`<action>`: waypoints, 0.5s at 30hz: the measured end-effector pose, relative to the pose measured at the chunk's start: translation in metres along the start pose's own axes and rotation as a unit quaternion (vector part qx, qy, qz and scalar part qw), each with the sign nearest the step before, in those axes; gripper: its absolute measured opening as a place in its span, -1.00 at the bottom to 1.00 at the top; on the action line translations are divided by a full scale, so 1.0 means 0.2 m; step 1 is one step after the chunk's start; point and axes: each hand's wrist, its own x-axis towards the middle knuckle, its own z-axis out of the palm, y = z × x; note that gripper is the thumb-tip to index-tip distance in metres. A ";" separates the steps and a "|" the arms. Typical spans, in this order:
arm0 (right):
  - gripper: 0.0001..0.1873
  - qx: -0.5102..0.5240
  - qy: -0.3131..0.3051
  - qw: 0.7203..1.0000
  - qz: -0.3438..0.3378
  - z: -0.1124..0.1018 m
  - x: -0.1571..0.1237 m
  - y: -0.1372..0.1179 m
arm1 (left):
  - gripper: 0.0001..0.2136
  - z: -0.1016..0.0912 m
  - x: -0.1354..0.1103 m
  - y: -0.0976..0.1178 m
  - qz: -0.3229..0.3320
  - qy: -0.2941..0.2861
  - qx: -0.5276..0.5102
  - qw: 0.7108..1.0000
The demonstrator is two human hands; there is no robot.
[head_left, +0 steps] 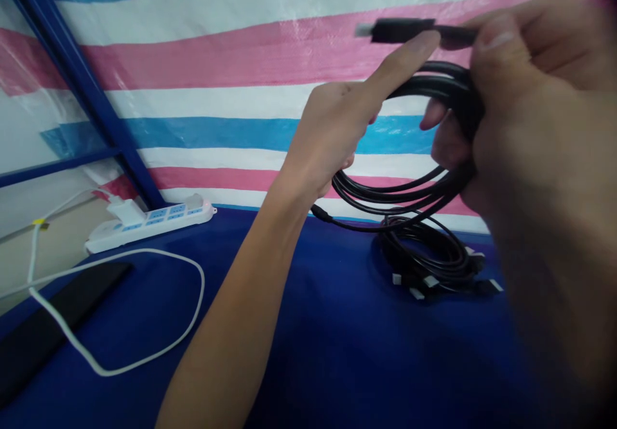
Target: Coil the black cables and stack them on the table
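Between my two hands hangs a coiled black cable [400, 191], held up above the blue table. My left hand [337, 121] grips the left side of the loops, its index finger stretched along the plug end. My right hand [520, 82] is closed on the right side of the coil and pinches the cable just behind that plug. The plug [402, 31] has a black housing and a silver tip pointing left. A second black cable end [321, 212] dangles below my left hand. On the table beneath lies another bundle of black cables [429, 255] with several silver-tipped plugs.
A white power strip [154, 220] with a white plug in it lies at the left. A white cord [200, 288] loops over a flat black object [62, 326]. Behind the blue table [347, 345] hangs a striped sheet [216, 101], with a blue frame post [81, 82] at left.
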 end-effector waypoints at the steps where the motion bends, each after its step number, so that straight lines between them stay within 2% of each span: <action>1: -0.79 0.030 0.018 0.999 0.024 0.00 0.00 0.01 | -0.57 0.00 0.00 0.00 0.067 -0.012 0.032 0.997; 2: -0.79 0.049 0.026 0.997 0.050 0.01 0.00 0.02 | -0.58 0.00 0.00 0.00 0.131 -0.016 0.063 0.989; 3: -0.79 0.060 0.027 0.995 0.071 0.01 0.01 0.02 | -0.58 0.00 0.00 0.00 0.165 0.002 0.082 0.983; 6: -0.74 0.036 0.016 0.993 0.108 0.02 0.01 0.02 | -0.64 0.00 0.00 -0.01 0.215 0.059 0.106 0.969; 11: -0.52 -0.064 0.000 0.993 0.094 0.05 -0.02 -0.03 | -0.79 -0.01 0.02 -0.06 0.200 0.094 0.113 0.969; 15: -0.57 -0.184 -0.004 0.981 0.064 0.05 -0.02 -0.06 | -0.67 -0.03 0.05 -0.09 0.169 0.083 0.122 0.974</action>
